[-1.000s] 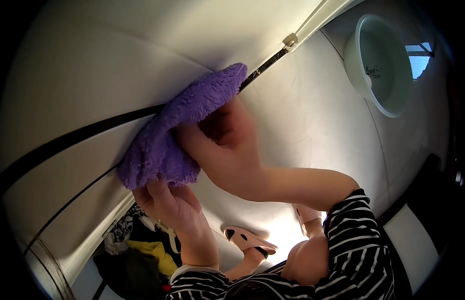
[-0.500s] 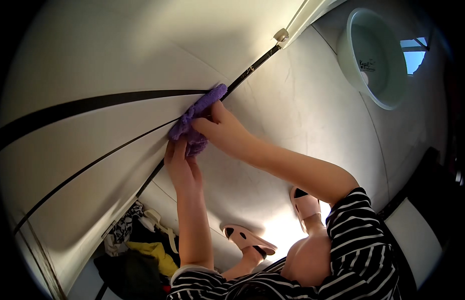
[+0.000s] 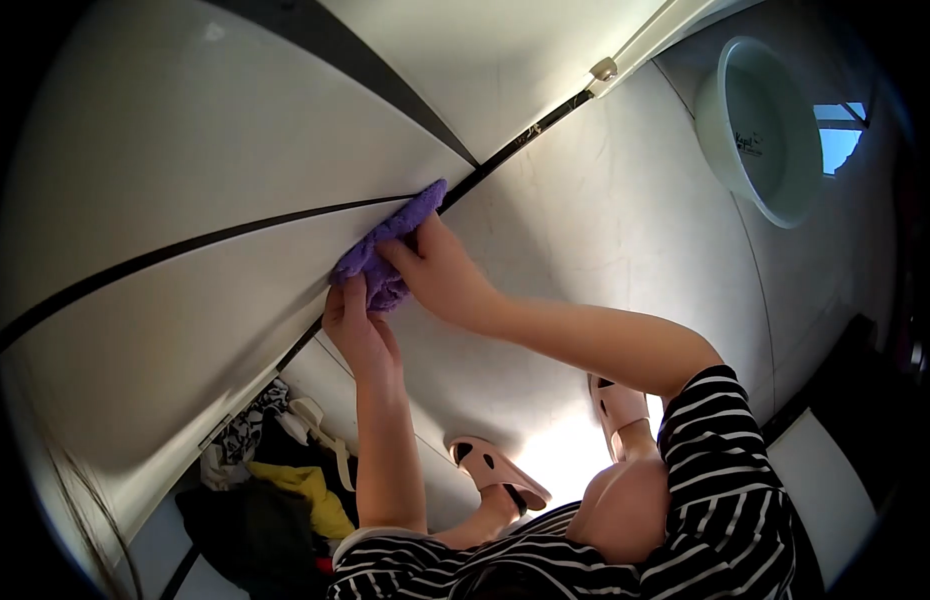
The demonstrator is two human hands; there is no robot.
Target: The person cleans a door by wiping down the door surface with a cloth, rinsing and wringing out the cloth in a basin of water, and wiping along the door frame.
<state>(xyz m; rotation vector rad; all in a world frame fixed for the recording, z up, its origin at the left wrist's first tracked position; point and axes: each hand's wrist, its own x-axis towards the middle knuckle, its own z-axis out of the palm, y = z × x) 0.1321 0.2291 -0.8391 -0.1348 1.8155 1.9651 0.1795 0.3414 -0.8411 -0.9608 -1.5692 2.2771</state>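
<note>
A purple fluffy cloth (image 3: 390,245) is bunched against the lower edge of a white panel (image 3: 235,130), at the end of a narrow dark strip (image 3: 215,235). My right hand (image 3: 440,270) grips the cloth's right side, thumb over it and the other fingers partly hidden. Close below, my left hand (image 3: 360,330) pinches its lower left end. Both hands are closed on the same cloth, which touches the panel edge just above the pale tiled floor (image 3: 575,220).
A pale green basin (image 3: 730,130) stands on the floor at upper right. Clothes, including a yellow piece (image 3: 310,490), lie heaped at lower left. My feet wear pink clogs (image 3: 490,470). A small metal fitting (image 3: 604,69) sits near the white frame above.
The dark strips sit higher in view, and the cloth now meets the narrow strip's end. The basin appears slightly farther right and lower. Both hands keep their hold on the cloth.
</note>
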